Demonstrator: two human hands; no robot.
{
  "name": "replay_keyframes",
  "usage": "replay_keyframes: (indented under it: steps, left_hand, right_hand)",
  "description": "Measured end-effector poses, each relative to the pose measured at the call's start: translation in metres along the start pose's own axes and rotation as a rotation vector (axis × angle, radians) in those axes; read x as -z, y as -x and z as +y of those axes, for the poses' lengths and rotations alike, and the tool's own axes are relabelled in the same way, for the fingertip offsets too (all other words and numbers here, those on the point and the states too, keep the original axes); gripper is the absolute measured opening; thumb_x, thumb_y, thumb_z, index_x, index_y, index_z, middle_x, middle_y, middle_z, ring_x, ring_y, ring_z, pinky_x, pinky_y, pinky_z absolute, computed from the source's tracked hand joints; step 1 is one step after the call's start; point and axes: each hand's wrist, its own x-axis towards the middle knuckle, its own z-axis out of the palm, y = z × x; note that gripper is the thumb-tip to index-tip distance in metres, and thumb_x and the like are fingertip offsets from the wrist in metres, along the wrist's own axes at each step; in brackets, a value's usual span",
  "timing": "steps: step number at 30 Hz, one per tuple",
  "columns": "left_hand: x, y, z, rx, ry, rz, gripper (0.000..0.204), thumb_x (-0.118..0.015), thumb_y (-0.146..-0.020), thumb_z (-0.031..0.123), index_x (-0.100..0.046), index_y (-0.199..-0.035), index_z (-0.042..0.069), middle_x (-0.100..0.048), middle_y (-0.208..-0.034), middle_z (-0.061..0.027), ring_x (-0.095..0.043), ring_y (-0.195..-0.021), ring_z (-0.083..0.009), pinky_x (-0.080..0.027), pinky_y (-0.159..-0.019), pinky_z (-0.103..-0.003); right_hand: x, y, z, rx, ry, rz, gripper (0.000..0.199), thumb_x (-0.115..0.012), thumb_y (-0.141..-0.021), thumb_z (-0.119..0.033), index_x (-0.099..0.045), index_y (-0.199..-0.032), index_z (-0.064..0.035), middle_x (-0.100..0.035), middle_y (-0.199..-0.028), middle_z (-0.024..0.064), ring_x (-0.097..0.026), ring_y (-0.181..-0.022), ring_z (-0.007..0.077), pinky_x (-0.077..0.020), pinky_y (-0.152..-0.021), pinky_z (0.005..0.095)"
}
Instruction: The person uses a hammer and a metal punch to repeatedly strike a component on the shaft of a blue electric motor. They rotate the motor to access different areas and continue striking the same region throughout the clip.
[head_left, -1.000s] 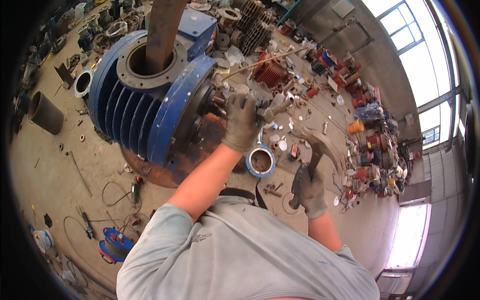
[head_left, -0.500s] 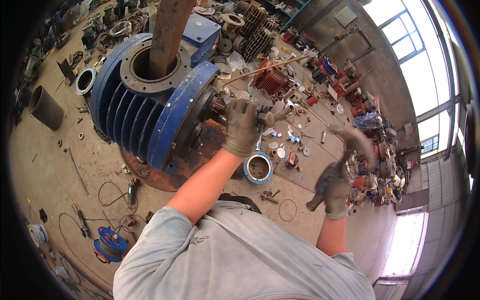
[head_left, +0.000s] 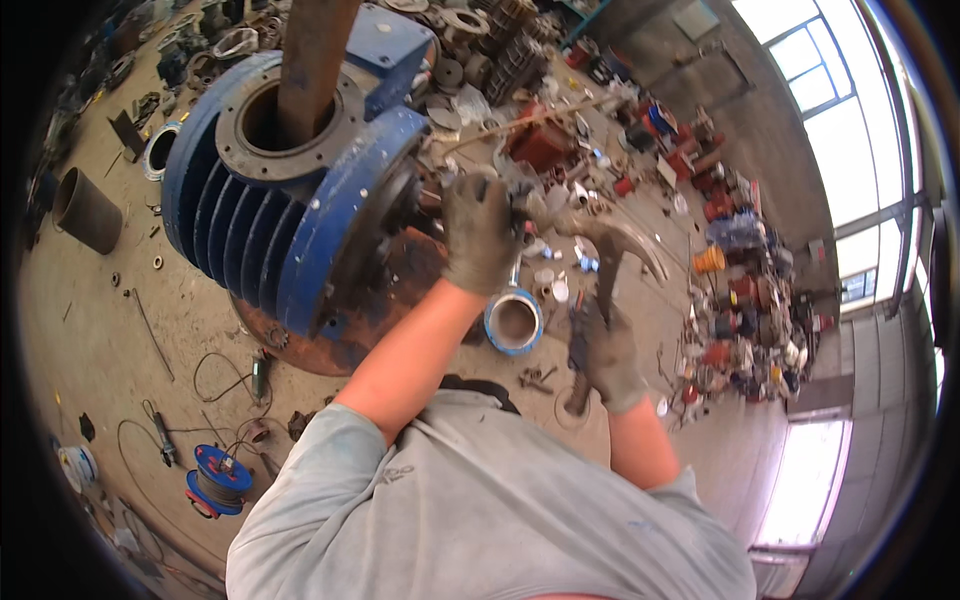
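Note:
A big blue ribbed motor housing (head_left: 250, 220) lies on its side to the left, a bolted flange ring (head_left: 228, 135) on top. At its right end, gloved fingers of my left hand (head_left: 478, 232) are closed round a short metal bar that points at the housing's dark end face; the hand hides most of it. My right hand (head_left: 612, 362), also gloved, grips the dark handle of a claw hammer (head_left: 608, 238). The hammer's striking face is close to the outer end of the bar, its curved claw pointing right. Blur hides whether they touch.
A rusty brown plate (head_left: 375, 300) lies under the housing. A rusty square beam (head_left: 315, 70) rises from the flange opening. Near my hands stands a blue-rimmed ring (head_left: 514, 322). Left on the floor are a cable reel (head_left: 220, 475) and a grinder (head_left: 260, 378); motor parts crowd the right.
My right hand has swung the hammer leftward, bringing its head up to the bar at my left hand. My left hand keeps its grip. The whole view has shifted slightly.

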Motion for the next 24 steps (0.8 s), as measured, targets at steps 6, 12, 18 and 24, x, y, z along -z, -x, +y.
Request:
replay_keyframes:
  steps: [6, 12, 18, 24]
  left_hand:
    - [0.0, 0.003, -0.002, -0.004, 0.032, -0.061, 0.042, -0.087, -0.072, 0.013, -0.065, -0.108, 0.008, -0.062, -0.111, -0.0172, -0.059, -0.106, -0.0418, -0.046, -0.093, -0.057]
    - [0.002, -0.005, 0.004, -0.051, 0.021, -0.026, 0.037, -0.084, -0.076, 0.012, -0.065, -0.107, 0.009, -0.063, -0.107, -0.0162, -0.06, -0.102, -0.0412, -0.047, -0.09, -0.055]
    - [-0.005, -0.009, -0.006, -0.049, -0.004, -0.059, 0.029, -0.076, -0.08, 0.007, -0.069, -0.109, 0.01, -0.062, -0.104, -0.0149, -0.06, -0.1, -0.0396, -0.048, -0.088, -0.054]
    - [-0.006, -0.011, -0.004, -0.041, -0.003, -0.123, 0.033, -0.073, -0.078, 0.004, -0.071, -0.11, 0.011, -0.062, -0.104, -0.0151, -0.059, -0.099, -0.0399, -0.047, -0.086, -0.053]
  right_hand:
    - [0.039, 0.01, 0.017, 0.118, -0.149, 0.058, 0.028, -0.054, -0.117, -0.027, -0.059, -0.101, -0.0049, -0.052, -0.07, -0.0019, -0.049, -0.054, 0.0089, -0.0431, -0.049, 0.0284]
    - [0.046, -0.001, 0.031, 0.09, -0.014, 0.038, 0.027, -0.053, -0.117, -0.028, -0.057, -0.1, -0.006, -0.052, -0.071, 0.0002, -0.049, -0.051, 0.0105, -0.0421, -0.047, 0.0296]
    - [0.072, -0.019, 0.02, 0.091, -0.161, 0.03, 0.02, -0.056, -0.115, -0.021, -0.062, -0.109, -0.0037, -0.057, -0.076, 0.0002, -0.052, -0.054, 0.0107, -0.0464, -0.05, 0.0282]
    - [0.16, 0.004, -0.131, 1.119, -0.47, -0.245, 0.041, -0.047, -0.119, -0.036, -0.048, -0.082, -0.0176, -0.045, -0.069, -0.003, -0.042, -0.053, 0.0087, -0.0403, -0.052, 0.029]
